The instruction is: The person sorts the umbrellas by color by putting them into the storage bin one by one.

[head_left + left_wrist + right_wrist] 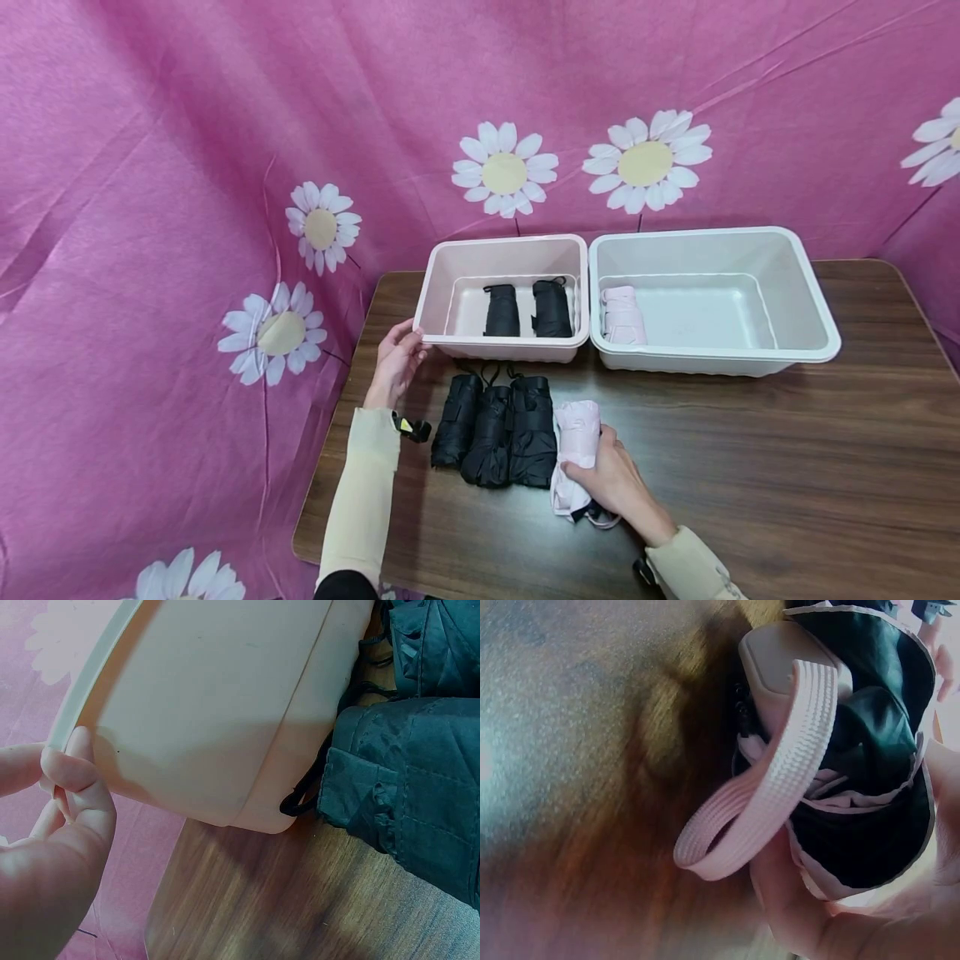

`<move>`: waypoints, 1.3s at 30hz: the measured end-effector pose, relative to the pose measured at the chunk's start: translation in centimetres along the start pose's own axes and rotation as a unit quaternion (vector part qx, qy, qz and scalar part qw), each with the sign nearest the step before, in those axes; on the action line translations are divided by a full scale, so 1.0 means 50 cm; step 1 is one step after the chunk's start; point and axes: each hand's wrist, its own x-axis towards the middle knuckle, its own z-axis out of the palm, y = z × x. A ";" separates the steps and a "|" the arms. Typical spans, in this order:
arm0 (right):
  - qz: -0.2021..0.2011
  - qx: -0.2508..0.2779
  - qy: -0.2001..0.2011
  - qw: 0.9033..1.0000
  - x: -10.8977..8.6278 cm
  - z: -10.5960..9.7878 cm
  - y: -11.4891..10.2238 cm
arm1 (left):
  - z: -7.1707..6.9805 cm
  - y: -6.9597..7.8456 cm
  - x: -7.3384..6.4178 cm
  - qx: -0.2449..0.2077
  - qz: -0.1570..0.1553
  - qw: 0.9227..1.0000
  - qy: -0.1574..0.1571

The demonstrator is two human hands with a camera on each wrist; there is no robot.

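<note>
My right hand (pixel 613 477) grips a pale pink folded umbrella (pixel 577 437) on the table, thumb on its near side. In the right wrist view, its woven wrist strap (pixel 780 772) loops out beside the handle end (pixel 780 656), and the dark underside of the cloth shows. At the front left corner of the light pink bin (pixel 502 342), my left hand (pixel 397 360) pinches the rim. Three black folded umbrellas (pixel 491 433) lie side by side in front of that bin, just left of the pink one.
Two black umbrellas (pixel 502 311) lie inside the pink bin. Against its right side stands a larger pale grey-white bin (pixel 712 360) with one pink umbrella (pixel 622 317) at its left end. The wooden table (pixel 750 450) meets a pink flowered cloth (pixel 390 100) behind.
</note>
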 end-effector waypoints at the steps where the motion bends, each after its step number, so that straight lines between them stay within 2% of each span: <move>1: 0.001 0.001 -0.001 1.000 0.000 0.000 0.000 | 0.000 0.000 0.000 0.002 0.000 1.000 0.001; 16: -0.003 0.029 0.007 1.000 0.002 0.002 0.010 | 0.000 0.001 -0.003 0.004 0.002 1.000 -0.010; 29: 0.002 0.053 0.009 0.999 0.000 -0.004 0.015 | -0.001 -0.002 0.000 0.000 0.004 1.000 -0.004; 39: -0.004 0.058 0.007 0.998 -0.006 -0.021 0.011 | -0.003 -0.001 0.000 -0.002 0.001 1.000 -0.007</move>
